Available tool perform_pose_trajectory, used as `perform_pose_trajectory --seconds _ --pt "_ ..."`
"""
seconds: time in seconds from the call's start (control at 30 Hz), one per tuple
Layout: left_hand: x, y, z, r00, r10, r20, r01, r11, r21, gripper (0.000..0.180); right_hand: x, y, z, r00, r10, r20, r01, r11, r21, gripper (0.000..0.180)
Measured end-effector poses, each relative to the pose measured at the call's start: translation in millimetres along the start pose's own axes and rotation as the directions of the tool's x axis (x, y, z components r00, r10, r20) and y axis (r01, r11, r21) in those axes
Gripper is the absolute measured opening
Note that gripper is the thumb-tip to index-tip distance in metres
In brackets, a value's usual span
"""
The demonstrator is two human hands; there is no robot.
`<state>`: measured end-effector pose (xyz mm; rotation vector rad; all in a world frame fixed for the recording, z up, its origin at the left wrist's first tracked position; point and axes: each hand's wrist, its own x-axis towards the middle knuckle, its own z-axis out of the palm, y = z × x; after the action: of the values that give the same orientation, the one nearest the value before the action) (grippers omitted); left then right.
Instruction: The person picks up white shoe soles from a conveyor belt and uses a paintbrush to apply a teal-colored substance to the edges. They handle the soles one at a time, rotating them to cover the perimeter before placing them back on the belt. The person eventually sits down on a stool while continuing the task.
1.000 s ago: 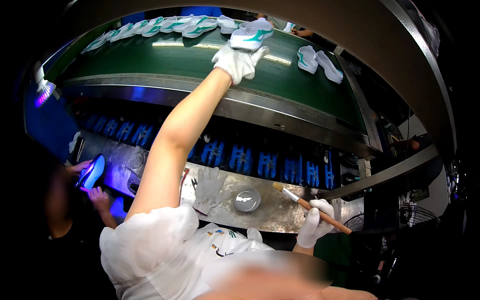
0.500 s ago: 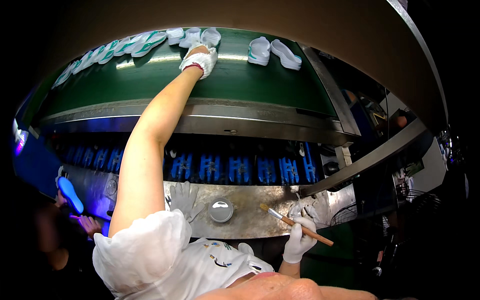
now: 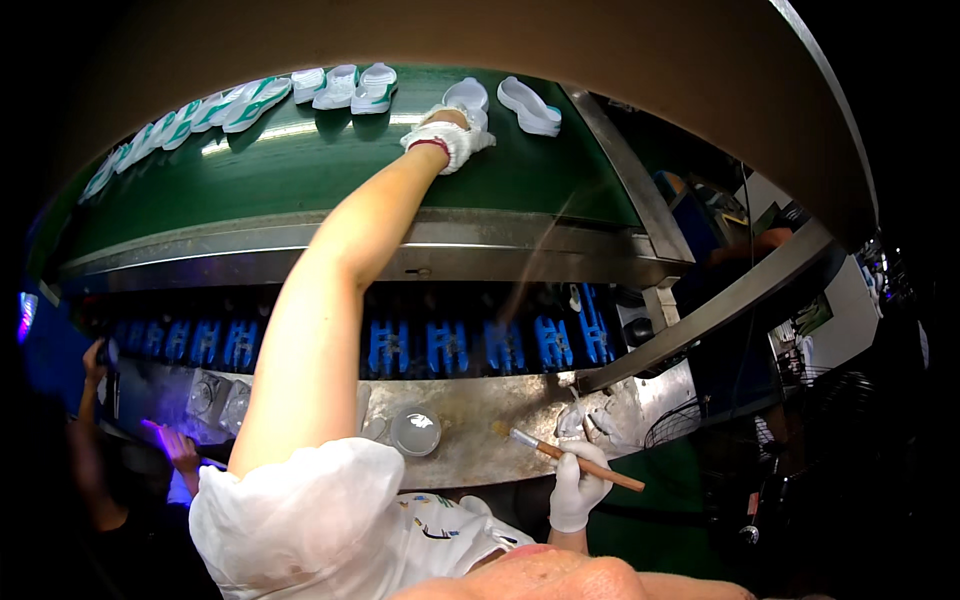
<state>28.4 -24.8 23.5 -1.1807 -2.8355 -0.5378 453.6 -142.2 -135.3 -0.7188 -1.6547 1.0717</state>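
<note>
My left hand [image 3: 455, 138], in a white knit glove, reaches over the green conveyor belt [image 3: 300, 170]. It is at the near end of a white shoe sole [image 3: 466, 93]; its fingers are mostly hidden, so their grip cannot be made out. Just right of it lies another white sole [image 3: 530, 106] with a green patch. Lower down, my right hand [image 3: 580, 487], in a thin white glove, is closed around the wooden handle of a flat paintbrush [image 3: 575, 459]. The bristles point left, above a metal bench. Left of the brush stands a round dish of greyish liquid [image 3: 415, 431].
More white-and-green soles [image 3: 374, 89] line the belt's far left. Several blue clamp-like fixtures [image 3: 447, 347] sit between belt and metal bench [image 3: 470, 400]. A slanted metal bar [image 3: 720, 315] crosses at right, near a black fan [image 3: 835, 410]. A co-worker's hand [image 3: 180, 450] is at lower left.
My left hand has moved right along the belt, from the group of soles to the separate pair. My right hand still holds the brush. The view has shifted; the co-worker's blue-lit sole is no longer visible.
</note>
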Motion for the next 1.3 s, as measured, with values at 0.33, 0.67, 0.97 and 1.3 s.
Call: perform_pose_trajectory --seconds 0.33,0.67,0.97,1.3 --pt "-101 -200 -84 0.874 0.172 -0.454 -0.143 0.985 0.099 0.038 -5 0 18 0.981 -0.019 0.191 0.006 0.998 0.068 0.010" --pt "-148 -82 -10 0.946 0.168 -0.278 -0.198 0.977 -0.084 0.038 -11 -22 45 0.953 -0.074 0.294 0.033 0.989 0.144 0.013" --pt "-214 -112 -59 0.940 -0.309 -0.148 -0.277 -0.431 -0.859 0.060 -11 -27 49 0.967 -0.093 0.237 0.077 0.994 0.076 0.011" --pt "-201 -106 -22 0.951 0.280 -0.127 0.246 -0.941 -0.234 0.063 -17 -20 54 0.984 -0.054 0.169 0.046 0.998 0.051 0.015"
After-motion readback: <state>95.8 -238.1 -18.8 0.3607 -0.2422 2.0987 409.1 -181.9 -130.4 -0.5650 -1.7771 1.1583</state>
